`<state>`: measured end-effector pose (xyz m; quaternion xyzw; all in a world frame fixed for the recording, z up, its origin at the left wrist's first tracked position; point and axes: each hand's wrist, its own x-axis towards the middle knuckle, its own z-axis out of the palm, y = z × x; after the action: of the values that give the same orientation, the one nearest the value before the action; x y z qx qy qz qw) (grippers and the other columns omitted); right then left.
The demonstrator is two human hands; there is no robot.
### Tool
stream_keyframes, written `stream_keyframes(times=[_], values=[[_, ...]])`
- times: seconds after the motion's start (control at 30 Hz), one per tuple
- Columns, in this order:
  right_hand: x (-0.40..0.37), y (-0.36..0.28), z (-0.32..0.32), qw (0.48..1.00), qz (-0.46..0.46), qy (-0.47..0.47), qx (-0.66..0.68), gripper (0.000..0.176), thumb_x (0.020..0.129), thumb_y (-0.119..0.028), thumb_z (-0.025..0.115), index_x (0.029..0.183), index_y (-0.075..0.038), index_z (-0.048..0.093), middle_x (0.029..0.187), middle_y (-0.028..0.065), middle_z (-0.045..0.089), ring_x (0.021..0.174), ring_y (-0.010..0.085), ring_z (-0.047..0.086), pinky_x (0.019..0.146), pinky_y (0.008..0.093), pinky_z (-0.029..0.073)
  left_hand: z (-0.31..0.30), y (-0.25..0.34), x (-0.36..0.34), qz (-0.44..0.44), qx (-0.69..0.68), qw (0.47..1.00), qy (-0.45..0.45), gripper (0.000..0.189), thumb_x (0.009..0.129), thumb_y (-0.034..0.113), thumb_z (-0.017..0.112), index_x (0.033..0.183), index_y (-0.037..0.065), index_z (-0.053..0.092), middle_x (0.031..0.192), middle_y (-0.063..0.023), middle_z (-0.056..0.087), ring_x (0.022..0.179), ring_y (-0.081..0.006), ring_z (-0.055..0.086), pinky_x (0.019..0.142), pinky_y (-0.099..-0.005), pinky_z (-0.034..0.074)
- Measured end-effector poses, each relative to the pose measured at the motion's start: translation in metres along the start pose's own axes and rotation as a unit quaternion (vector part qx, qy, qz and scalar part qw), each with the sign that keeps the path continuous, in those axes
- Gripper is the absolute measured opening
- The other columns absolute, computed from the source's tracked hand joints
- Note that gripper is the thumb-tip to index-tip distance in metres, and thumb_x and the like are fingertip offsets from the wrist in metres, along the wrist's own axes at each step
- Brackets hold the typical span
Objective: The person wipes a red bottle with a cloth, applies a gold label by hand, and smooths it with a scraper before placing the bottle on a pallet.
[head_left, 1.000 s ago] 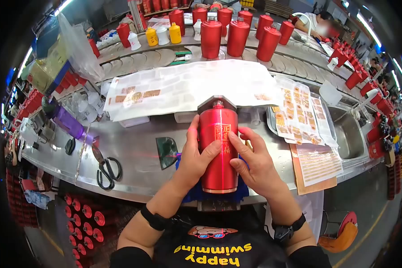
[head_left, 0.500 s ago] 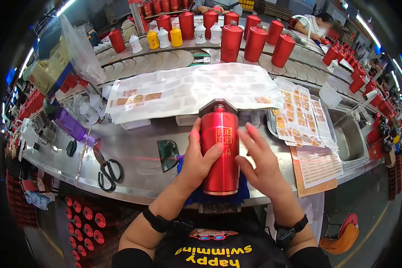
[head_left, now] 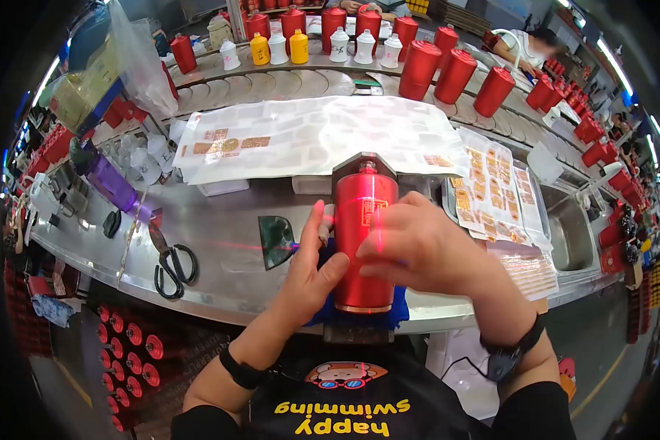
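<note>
A red bottle (head_left: pixel 367 282) with gold characters lies on a blue cloth (head_left: pixel 397 308), its neck against a dark angular holder (head_left: pixel 345 166). Red laser lines cross its face. My left hand (head_left: pixel 308 282) is at the bottle's left side, fingers stretched out and thumb tip at its edge. Across the bottle's front, my right hand (head_left: pixel 425 246) has its fingers bent together, partly covering the gold characters. Whatever those fingers may hold is hidden. A dark green scraper-like piece (head_left: pixel 275 242) and black-handled scissors (head_left: pixel 174 268) lie left of my hands.
Behind the bottle spreads a white sheet (head_left: pixel 301 136) with gold decals. More decal sheets (head_left: pixel 491 183) lie right, before a sink (head_left: pixel 568 235). A purple bottle (head_left: pixel 110 187) lies left. Red bottles (head_left: pixel 458 77) and small white bottles (head_left: pixel 339 45) stand on the conveyor (head_left: pixel 271 84). Co-workers sit beyond.
My right hand has moved left over the bottle's front, its fingers closing from spread. My left thumb has slid back to the bottle's edge. Bottles on the conveyor have shifted right.
</note>
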<state>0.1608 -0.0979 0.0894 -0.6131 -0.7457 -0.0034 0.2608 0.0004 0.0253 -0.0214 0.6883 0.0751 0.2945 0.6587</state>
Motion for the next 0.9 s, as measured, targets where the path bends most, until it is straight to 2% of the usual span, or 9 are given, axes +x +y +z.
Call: stream_keyframes(times=[0.07, 0.1, 0.17, 0.37, 0.47, 0.53, 0.6, 0.7, 0.9], values=[[0.015, 0.033, 0.002, 0.990, 0.079, -0.032, 0.112, 0.015, 0.076, -0.014, 0.076, 0.088, -0.011, 0.067, 0.075, 0.0076, 0.056, 0.078, 0.0244, 0.060, 0.075, 0.0370, 0.046, 0.002, 0.009, -0.010, -0.009, 0.037, 0.999, -0.028, 0.090, 0.098, 0.044, 0.057, 0.154, -0.006, 0.007, 0.140, -0.0222, 0.045, 0.123, -0.0242, 0.049, 0.106, -0.0341, 0.036], [0.023, 0.045, 0.007, 0.980, 0.149, 0.076, 0.105, 0.016, 0.075, -0.013, 0.077, 0.086, -0.009, 0.066, 0.071, 0.0095, 0.056, 0.075, 0.0255, 0.060, 0.069, 0.0352, 0.048, 0.002, 0.015, -0.013, -0.011, 0.054, 0.998, -0.040, 0.091, 0.098, 0.044, 0.057, 0.154, -0.006, 0.007, 0.139, -0.0223, 0.046, 0.123, -0.0248, 0.049, 0.106, -0.0349, 0.036], [0.024, 0.054, 0.006, 0.954, 0.023, 0.234, -0.185, 0.015, 0.075, -0.018, 0.075, 0.077, -0.012, 0.062, 0.075, 0.0057, 0.057, 0.074, 0.0236, 0.059, 0.073, 0.0392, 0.040, 0.001, 0.018, -0.017, -0.014, 0.031, 0.999, -0.034, 0.091, 0.098, 0.046, 0.056, 0.153, -0.007, 0.007, 0.137, -0.0227, 0.049, 0.122, -0.0268, 0.051, 0.106, -0.0361, 0.036], [-0.037, 0.015, 0.009, 0.977, 0.041, 0.023, 0.206, 0.017, 0.076, -0.009, 0.081, 0.089, -0.009, 0.070, 0.082, 0.0064, 0.061, 0.077, 0.0180, 0.061, 0.074, 0.0318, 0.045, -0.003, 0.005, -0.026, 0.000, 0.017, 0.999, -0.039, 0.094, 0.097, 0.049, 0.055, 0.153, -0.007, 0.005, 0.141, -0.0230, 0.046, 0.125, -0.0277, 0.050, 0.108, -0.0360, 0.034], [-0.026, 0.052, 0.021, 0.935, 0.224, 0.232, 0.149, 0.010, 0.085, -0.007, 0.073, 0.089, 0.000, 0.066, 0.080, 0.0067, 0.063, 0.070, 0.0134, 0.060, 0.064, 0.0280, 0.047, -0.002, 0.012, -0.023, -0.008, 0.018, 0.998, -0.052, 0.095, 0.097, 0.051, 0.054, 0.153, -0.007, 0.004, 0.143, -0.0244, 0.045, 0.129, -0.0295, 0.047, 0.110, -0.0367, 0.032], [-0.021, 0.043, 0.012, 0.942, 0.204, 0.202, 0.176, 0.011, 0.086, -0.010, 0.073, 0.090, -0.001, 0.069, 0.082, 0.0084, 0.064, 0.071, 0.0160, 0.062, 0.063, 0.0287, 0.049, -0.004, 0.009, -0.025, 0.010, 0.022, 0.998, -0.049, 0.096, 0.097, 0.052, 0.053, 0.153, -0.008, 0.004, 0.142, -0.0262, 0.045, 0.132, -0.0316, 0.044, 0.112, -0.0378, 0.030], [-0.019, 0.024, 0.008, 0.949, 0.143, 0.062, 0.274, 0.010, 0.086, -0.009, 0.073, 0.090, -0.001, 0.069, 0.082, 0.0070, 0.065, 0.069, 0.0136, 0.062, 0.061, 0.0274, 0.049, -0.009, 0.009, -0.030, 0.035, 0.124, 0.991, -0.038, 0.093, 0.095, 0.055, 0.054, 0.153, -0.007, 0.014, 0.142, -0.0262, 0.046, 0.136, -0.0339, 0.040, 0.114, -0.0416, 0.026], [-0.022, 0.041, 0.015, 0.920, 0.246, 0.249, 0.176, 0.012, 0.089, -0.010, 0.073, 0.092, -0.001, 0.064, 0.079, 0.0010, 0.064, 0.071, 0.0056, 0.059, 0.064, 0.0228, 0.048, -0.014, 0.032, -0.022, 0.149, 0.337, 0.922, -0.119, 0.084, 0.093, 0.060, 0.052, 0.148, -0.001, 0.033, 0.140, -0.0205, 0.049, 0.138, -0.0351, 0.036, 0.117, -0.0481, 0.020], [-0.052, 0.023, 0.015, 0.871, 0.306, 0.253, 0.291, 0.013, 0.091, -0.011, 0.071, 0.096, -0.001, 0.064, 0.083, 0.0013, 0.067, 0.074, 0.0049, 0.059, 0.066, 0.0207, 0.047, -0.015, 0.040, 0.056, 0.298, 0.444, 0.815, -0.222, 0.063, 0.092, 0.060, 0.047, 0.133, 0.013, 0.057, 0.129, -0.0049, 0.058, 0.131, -0.0301, 0.043, 0.117, -0.0557, 0.017]])
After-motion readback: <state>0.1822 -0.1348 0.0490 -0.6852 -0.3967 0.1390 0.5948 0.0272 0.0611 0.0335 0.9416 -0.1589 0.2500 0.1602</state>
